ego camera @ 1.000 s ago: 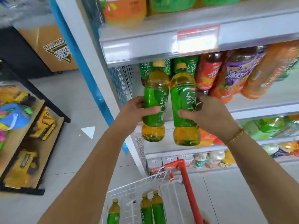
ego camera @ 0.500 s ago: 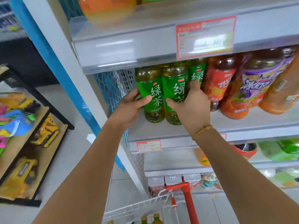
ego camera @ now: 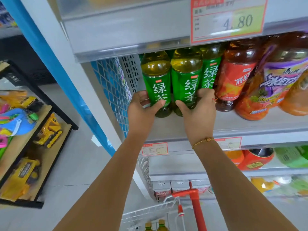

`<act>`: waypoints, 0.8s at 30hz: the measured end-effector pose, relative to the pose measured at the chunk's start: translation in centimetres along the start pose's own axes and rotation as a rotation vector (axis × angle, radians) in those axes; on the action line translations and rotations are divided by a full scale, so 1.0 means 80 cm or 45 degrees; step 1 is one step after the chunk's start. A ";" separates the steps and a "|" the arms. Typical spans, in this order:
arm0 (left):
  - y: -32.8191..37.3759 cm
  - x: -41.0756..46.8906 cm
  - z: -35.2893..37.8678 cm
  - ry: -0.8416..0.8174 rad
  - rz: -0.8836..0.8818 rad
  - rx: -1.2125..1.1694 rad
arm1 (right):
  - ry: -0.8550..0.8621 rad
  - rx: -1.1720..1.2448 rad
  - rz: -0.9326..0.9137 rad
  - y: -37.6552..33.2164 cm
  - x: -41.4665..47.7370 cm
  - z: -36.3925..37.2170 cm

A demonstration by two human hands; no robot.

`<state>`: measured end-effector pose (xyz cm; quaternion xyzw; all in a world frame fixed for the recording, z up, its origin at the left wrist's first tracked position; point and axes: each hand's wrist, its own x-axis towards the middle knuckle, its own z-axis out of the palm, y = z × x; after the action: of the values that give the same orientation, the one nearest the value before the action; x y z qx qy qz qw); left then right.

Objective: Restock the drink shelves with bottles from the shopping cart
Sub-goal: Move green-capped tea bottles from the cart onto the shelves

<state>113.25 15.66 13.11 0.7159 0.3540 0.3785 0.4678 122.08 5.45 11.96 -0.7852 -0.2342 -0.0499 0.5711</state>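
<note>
Two green tea bottles stand upright side by side at the left end of the drink shelf (ego camera: 175,129). My left hand (ego camera: 141,109) grips the left green tea bottle (ego camera: 156,80) low on its label. My right hand (ego camera: 196,110) grips the right green tea bottle (ego camera: 186,79) the same way. A third green tea bottle (ego camera: 210,70) stands behind them. The white wire shopping cart (ego camera: 146,214) with a red handle sits below, and two bottle caps (ego camera: 155,225) show inside it.
Red iced tea bottle (ego camera: 235,77), purple-label bottle (ego camera: 280,82) and orange bottles fill the shelf to the right. The upper shelf edge with a price tag (ego camera: 228,19) hangs close above the bottle tops. A toy rack (ego camera: 33,140) stands on the floor at left.
Both hands carried the two bottles up from in front of the shelf and onto it, then pushed them back beside the bottle behind. My view moved closer to the shelf.
</note>
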 end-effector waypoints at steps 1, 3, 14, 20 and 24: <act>0.000 0.002 0.002 0.010 -0.017 -0.003 | -0.003 0.000 0.005 -0.001 0.004 0.003; 0.000 0.010 0.006 0.024 -0.042 -0.027 | 0.007 -0.026 -0.002 -0.003 0.010 0.010; -0.008 0.027 0.013 0.046 -0.011 -0.088 | -0.033 -0.209 0.014 -0.007 0.029 0.032; 0.003 -0.006 -0.003 0.003 -0.081 -0.102 | -0.046 -0.121 0.009 -0.008 0.020 0.030; 0.001 -0.078 -0.050 0.049 -0.038 0.048 | -0.002 -0.141 -0.233 -0.015 -0.037 0.001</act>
<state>106.87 11.83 12.99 0.7119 0.3807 0.3784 0.4528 118.91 4.91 11.93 -0.7909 -0.3023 -0.1141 0.5197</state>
